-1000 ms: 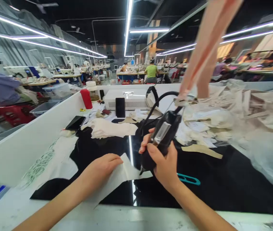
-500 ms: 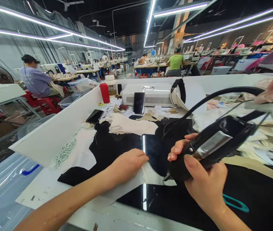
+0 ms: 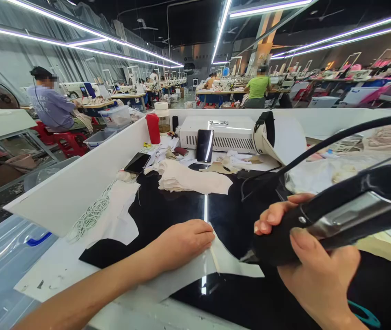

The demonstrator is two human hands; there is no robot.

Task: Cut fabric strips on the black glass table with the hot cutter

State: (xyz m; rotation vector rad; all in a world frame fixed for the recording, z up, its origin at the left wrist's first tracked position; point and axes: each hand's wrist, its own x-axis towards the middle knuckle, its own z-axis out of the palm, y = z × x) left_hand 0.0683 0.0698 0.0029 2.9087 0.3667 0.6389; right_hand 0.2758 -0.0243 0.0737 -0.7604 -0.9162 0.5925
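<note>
My left hand point(image 3: 189, 240) presses a white fabric piece point(image 3: 228, 263) onto the glossy black work surface point(image 3: 168, 208), fingers together and thumb hidden. My right hand point(image 3: 314, 270) grips a black corded handheld tool point(image 3: 350, 215) with a silver plate on its side. Its pointed metal tip point(image 3: 248, 257) is at the curved edge of the fabric near its right end; I cannot tell whether it touches. A teal loop-shaped object point(image 3: 365, 314) lies by my right wrist, partly hidden by it.
Ahead lie stacked pale fabric pieces point(image 3: 193, 178), an upright phone point(image 3: 204, 145) and a vented white box point(image 3: 231, 130). A red cup point(image 3: 153, 128) stands back left. Left are white pieces point(image 3: 121, 220) and pale green cord point(image 3: 92, 215). The tool's black cable point(image 3: 340, 135) arches rightward.
The tool in my right hand has swung lower at its rear and shifted right, its tip near the fabric's edge. Another hand at the cable has left view. My left hand stays on the fabric.
</note>
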